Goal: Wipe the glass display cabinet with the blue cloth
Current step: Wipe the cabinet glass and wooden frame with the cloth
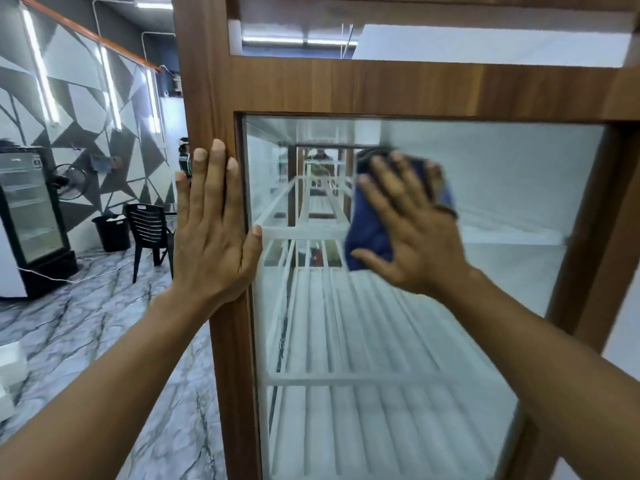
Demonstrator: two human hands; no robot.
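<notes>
Cabinet (221, 98): brown wood frame, glass pane (450, 271), white slatted racks (346, 323) stacked inside. Cloth (367, 230) is dark blue, bunched and blurred, lying against the upper part of the pane. Right hand (415, 233) is spread over it, fingers straight, pressing it to the glass, not clenched. Left hand (214, 223) lies flat on the frame's left post, fingers straight, thumb tip at the pane edge, holding nothing. Far left: black bin (112, 233) with something white inside, next to a black chair (149, 226). Glass-door fridge (31, 209) has shelves inside, contents unreadable.
</notes>
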